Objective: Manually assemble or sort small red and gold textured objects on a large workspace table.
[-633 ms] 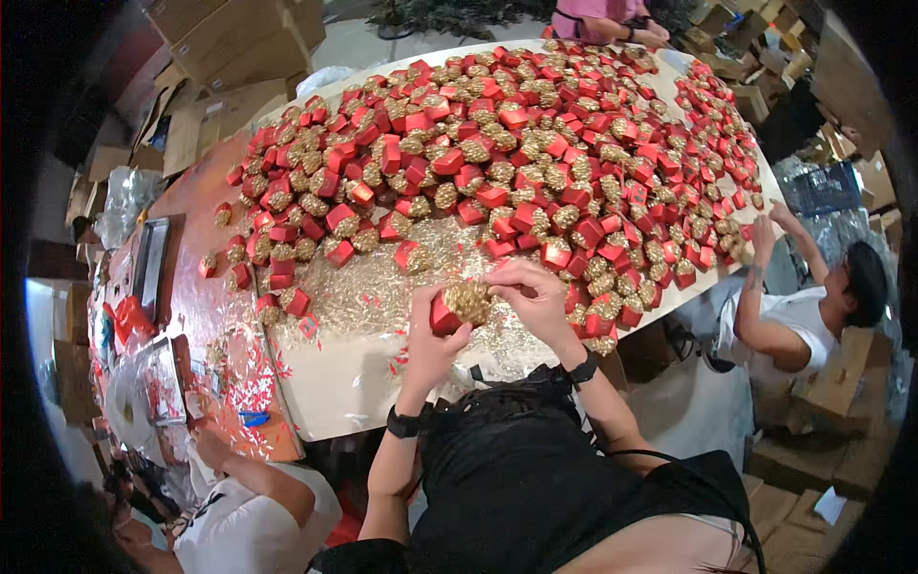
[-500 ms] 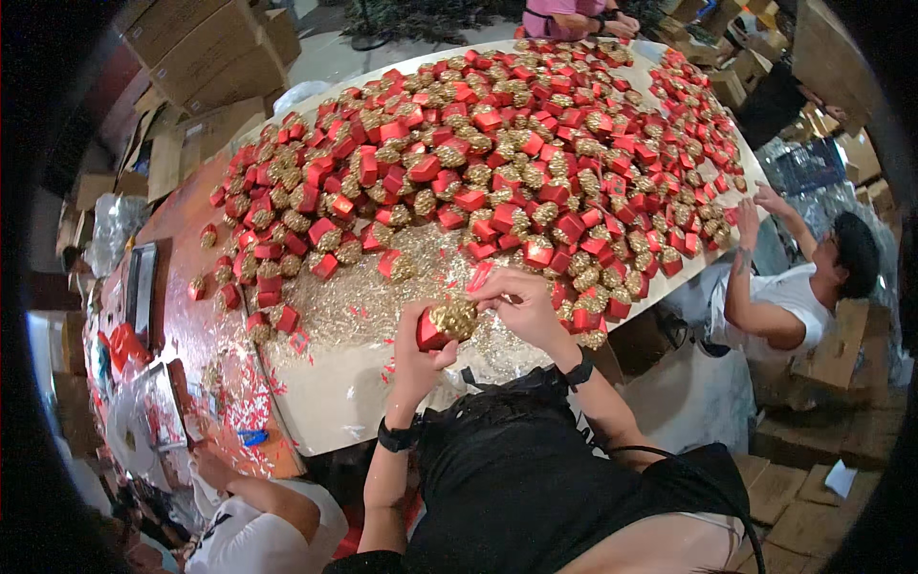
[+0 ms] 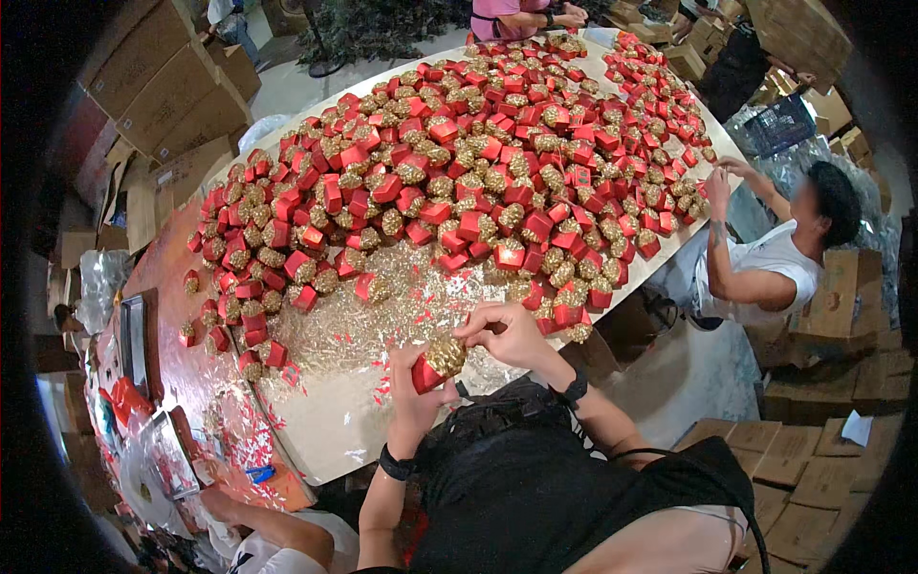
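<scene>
The left hand (image 3: 413, 400) grips a red faceted pot (image 3: 426, 377) holding a bumpy gold cluster (image 3: 447, 357) at the near edge of the table (image 3: 335, 419); the fingertips of the right hand (image 3: 512, 338) bunch beside the cluster, whether pinching it I cannot tell. Similar filled pots (image 3: 469, 177) lie heaped beyond, and stacked cartons (image 3: 798, 483) bear marks too small to read.

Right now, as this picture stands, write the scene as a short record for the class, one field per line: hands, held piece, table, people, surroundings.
Left hand: gripping a red-and-gold piece by its red end
Right hand: fingertips at the gold end; whether they pinch it is unclear
Held piece: angular red base, bumpy gold top
Table: large heap of similar pieces; loose gold bits before the hands
People: others nearby, including one in pink at the far end
Surroundings: cardboard boxes
</scene>
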Tool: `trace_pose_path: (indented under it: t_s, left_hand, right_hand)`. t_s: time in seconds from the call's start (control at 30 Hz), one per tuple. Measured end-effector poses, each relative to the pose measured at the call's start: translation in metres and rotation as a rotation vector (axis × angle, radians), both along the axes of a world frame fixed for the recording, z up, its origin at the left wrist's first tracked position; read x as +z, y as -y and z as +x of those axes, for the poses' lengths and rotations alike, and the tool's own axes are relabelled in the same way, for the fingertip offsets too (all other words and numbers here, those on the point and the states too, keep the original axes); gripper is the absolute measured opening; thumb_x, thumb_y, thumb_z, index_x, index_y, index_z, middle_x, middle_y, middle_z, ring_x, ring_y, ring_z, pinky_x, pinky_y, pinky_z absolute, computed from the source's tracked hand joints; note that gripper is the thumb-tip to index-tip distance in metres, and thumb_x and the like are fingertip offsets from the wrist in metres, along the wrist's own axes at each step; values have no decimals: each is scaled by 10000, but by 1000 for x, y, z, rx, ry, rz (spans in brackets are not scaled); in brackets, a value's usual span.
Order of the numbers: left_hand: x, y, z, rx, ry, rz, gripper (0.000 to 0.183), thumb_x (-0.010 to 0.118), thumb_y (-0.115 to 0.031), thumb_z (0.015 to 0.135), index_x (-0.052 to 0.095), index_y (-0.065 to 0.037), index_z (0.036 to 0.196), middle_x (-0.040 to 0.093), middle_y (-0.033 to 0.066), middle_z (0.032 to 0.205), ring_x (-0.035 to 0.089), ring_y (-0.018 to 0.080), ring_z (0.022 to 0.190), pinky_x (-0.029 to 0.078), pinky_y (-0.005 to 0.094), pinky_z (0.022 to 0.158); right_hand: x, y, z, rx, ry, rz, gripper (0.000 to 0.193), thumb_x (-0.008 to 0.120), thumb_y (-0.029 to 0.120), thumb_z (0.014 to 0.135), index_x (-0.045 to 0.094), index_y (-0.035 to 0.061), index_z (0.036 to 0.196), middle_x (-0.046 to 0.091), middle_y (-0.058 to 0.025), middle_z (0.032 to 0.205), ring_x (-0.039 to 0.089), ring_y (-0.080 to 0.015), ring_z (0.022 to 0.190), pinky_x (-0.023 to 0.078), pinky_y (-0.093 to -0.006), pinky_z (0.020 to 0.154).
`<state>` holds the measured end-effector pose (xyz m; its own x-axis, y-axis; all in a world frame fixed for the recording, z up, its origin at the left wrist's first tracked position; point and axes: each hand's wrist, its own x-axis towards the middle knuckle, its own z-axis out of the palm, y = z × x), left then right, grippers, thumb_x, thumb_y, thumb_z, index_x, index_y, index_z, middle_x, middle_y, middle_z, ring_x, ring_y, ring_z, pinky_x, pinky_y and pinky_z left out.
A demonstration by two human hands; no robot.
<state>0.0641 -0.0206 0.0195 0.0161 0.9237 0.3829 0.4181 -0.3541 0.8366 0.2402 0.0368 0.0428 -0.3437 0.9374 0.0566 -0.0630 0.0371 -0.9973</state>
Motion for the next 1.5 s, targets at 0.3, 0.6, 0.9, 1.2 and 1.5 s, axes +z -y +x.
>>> trace_pose_path:
  t_s: [0.3,0.6,0.9,1.2,1.5]
  left_hand:
    - [1,-26,-16,-289,-253,-93,686,767,-118,562,430,-29,1153,495,156,1045,481,351,939,405,401,813]
    - [-100,-92,-93,-95,-709,-283,689,648,-361,735,364,41,1216,449,232,1159,448,373,1044,395,413,868]
    - [-176,-158,-121,-15,-742,-468,823,741,-200,602,309,-89,1294,352,222,1255,371,416,1110,336,466,926]
    - [-219,-133,-122,96,-490,-481,792,756,-136,584,347,-21,1252,382,210,1218,391,380,1088,319,413,949]
    - [-221,-25,-120,291,514,-684,574,689,-249,735,443,-39,1209,559,128,982,544,213,769,470,317,716]
  right_hand:
    - [-23,-4,16,-32,149,-147,168,521,-121,737,641,-27,807,625,-83,805,597,-133,720,479,-230,652]
    - [-7,-104,122,-1187,998,620,289,496,47,808,486,-37,1084,545,-172,1014,545,-290,874,454,-379,740]
    - [-216,-34,-29,625,619,389,267,577,218,717,573,17,893,571,-210,831,549,-340,749,429,-420,620]
    - [-235,-23,-93,980,843,890,414,631,256,650,523,150,1036,464,-105,1120,460,-307,1045,359,-489,811]
    - [-247,-37,-64,46,470,310,365,350,328,919,481,5,1027,483,-122,866,481,-273,775,394,-341,732]
